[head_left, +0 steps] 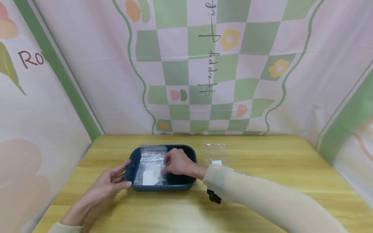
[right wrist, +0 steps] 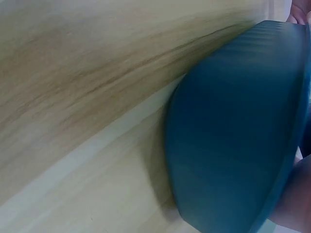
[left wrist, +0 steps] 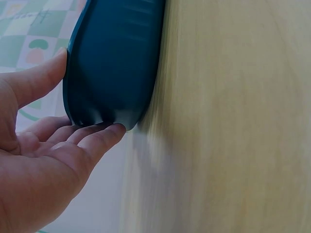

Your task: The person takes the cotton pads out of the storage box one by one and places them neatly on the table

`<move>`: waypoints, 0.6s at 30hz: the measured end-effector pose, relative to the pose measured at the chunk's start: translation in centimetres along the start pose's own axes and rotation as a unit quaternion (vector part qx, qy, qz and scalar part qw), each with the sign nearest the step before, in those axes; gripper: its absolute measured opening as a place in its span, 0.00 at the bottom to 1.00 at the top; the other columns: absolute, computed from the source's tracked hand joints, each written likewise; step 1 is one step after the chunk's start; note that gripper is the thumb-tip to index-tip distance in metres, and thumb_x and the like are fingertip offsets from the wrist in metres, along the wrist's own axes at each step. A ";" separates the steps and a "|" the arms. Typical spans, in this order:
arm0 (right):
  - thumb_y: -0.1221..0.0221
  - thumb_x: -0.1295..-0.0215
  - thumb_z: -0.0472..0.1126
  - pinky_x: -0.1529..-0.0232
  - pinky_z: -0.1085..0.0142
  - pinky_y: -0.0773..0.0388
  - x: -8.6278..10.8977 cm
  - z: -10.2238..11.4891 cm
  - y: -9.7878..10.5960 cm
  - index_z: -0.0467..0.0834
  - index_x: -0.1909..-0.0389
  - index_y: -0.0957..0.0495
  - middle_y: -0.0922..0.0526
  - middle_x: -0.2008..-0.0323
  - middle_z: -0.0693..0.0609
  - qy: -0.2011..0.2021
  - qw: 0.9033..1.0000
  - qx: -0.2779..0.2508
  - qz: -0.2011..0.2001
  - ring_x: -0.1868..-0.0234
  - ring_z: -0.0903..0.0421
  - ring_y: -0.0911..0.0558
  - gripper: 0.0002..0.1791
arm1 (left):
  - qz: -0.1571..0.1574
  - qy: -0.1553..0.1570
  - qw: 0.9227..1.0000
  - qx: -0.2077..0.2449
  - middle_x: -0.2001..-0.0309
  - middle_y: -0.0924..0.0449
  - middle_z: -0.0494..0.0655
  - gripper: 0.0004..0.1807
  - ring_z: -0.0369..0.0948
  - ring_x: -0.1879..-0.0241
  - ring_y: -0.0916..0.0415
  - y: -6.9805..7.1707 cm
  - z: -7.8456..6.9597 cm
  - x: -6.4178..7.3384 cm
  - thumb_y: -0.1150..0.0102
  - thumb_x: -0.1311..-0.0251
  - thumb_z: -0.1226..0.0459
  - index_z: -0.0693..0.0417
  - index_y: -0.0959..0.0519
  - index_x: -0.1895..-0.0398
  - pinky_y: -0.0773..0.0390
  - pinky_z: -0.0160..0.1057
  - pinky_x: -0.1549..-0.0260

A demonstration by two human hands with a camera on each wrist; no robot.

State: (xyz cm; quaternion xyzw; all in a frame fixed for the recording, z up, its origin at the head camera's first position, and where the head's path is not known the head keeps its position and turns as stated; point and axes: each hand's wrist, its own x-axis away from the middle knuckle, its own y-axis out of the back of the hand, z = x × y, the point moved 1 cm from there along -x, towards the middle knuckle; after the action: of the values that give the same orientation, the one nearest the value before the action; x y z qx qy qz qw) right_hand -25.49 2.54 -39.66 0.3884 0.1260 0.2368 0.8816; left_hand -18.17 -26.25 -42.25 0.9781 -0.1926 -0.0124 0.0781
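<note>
A dark blue plastic tray (head_left: pixel 163 188) with raised sides stands on the table. Inside, at its left, lie clear zip-lock bags (head_left: pixel 152 161), one over another, with a white label (head_left: pixel 148 178) showing. My left hand (head_left: pixel 109 181) holds the tray's left end between thumb and fingers; in the left wrist view the thumb (left wrist: pixel 53 65) meets the rim and the fingers touch the end wall. Reaching in over the right side, my right hand (head_left: pixel 179 162) pinches the right edge of the bags with curled fingers. The right wrist view mostly shows the tray's outer wall (right wrist: pixel 233 131), and the fingertips are hidden there.
Right of the tray another clear zip-lock bag (head_left: pixel 214 152) with a white label lies flat, partly behind my right sleeve (head_left: pixel 247 186). The wooden table (head_left: pixel 262 155) ends at a patterned cloth (head_left: pixel 204 64) behind it. Cloth also hangs at both sides.
</note>
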 end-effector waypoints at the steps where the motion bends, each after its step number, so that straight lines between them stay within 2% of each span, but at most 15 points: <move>1: 0.19 0.46 0.39 0.63 0.67 0.15 0.0 0.0 -0.1 0.37 0.65 0.12 0.11 0.71 0.53 -0.006 1.000 -0.004 0.001 0.70 0.63 0.13 0.14 | 0.001 0.000 1.000 -0.001 0.20 0.56 0.69 0.46 0.70 0.27 0.44 0.0 0.0 0.0 0.33 0.32 0.72 0.69 0.50 0.18 0.23 0.37 0.40; 7: 0.19 0.46 0.37 0.61 0.67 0.15 0.0 -0.4 -0.6 0.36 0.57 0.12 0.11 0.71 0.53 -0.021 0.999 -0.028 -0.005 0.69 0.64 0.14 0.18 | 0.001 -0.008 1.000 0.002 0.20 0.56 0.69 0.46 0.71 0.28 0.44 -0.1 0.0 0.0 0.33 0.32 0.72 0.69 0.50 0.18 0.23 0.37 0.40; 14: 0.21 0.44 0.35 0.67 0.69 0.17 -0.1 -0.1 -0.7 0.35 0.58 0.12 0.12 0.72 0.54 -0.012 0.997 -0.066 -0.027 0.72 0.64 0.15 0.15 | 0.003 -0.012 1.000 0.002 0.20 0.56 0.70 0.46 0.71 0.27 0.45 -0.1 0.1 0.0 0.34 0.31 0.73 0.69 0.50 0.18 0.23 0.35 0.42; 18: 0.23 0.42 0.32 0.67 0.69 0.17 0.0 0.3 -0.9 0.34 0.57 0.13 0.12 0.72 0.53 -0.005 0.995 -0.094 -0.029 0.72 0.63 0.15 0.14 | 0.005 -0.010 1.000 0.000 0.20 0.56 0.70 0.46 0.71 0.27 0.46 0.0 0.1 0.0 0.34 0.31 0.72 0.70 0.51 0.18 0.23 0.33 0.42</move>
State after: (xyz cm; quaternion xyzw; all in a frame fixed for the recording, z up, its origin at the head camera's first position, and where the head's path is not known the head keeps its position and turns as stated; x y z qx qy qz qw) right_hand -25.07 1.80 -40.10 0.3015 0.1106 0.2197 0.9212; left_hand -18.16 -26.29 -42.39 0.9768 -0.1986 -0.0221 0.0765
